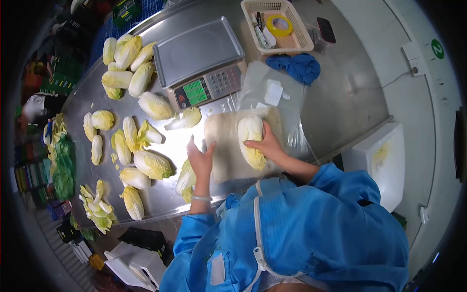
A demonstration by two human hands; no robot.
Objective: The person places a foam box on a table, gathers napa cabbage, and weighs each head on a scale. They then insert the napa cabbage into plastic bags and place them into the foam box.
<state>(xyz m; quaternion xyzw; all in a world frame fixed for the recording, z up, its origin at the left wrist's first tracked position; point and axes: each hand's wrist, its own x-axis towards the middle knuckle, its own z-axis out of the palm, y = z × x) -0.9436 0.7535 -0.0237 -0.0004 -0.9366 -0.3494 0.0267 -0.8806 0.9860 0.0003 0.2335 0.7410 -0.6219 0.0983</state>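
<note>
Head cam: green bag w/ pale leaves sits by L edge of steel tbl. Loose leaves heaped at nr L corner. Whole cabbages scattered over L part of surface, some singly, some touching; more, the far pile, bunched toward far L, right up beside scale. Scale stands toward far edge, approx mid-surface, flat tray on top, green display lit, keypad to R of that. Flattened cabbage pc just off scale's nr side. 2nd pc lies toward nr edge, beside L wrist.

L hand: nothing in it, thumb spread away from fingers, at L edge of beige board; can't tell if it touches. Bracelet on that wrist. Board lies toward nr edge of surface, directly in front of blue jacket.

Held cabbage on R half of board, lengthwise far-to-nr. R hand clasps its R side, thumb across top.

Clear plastic w/ white paper bits beyond board, to its R. Basket nr far edge, has yellow tape roll etc. Blue cloth just nr-side of basket. Dark phone to basket's R. White basin outside tbl's R edge.
</note>
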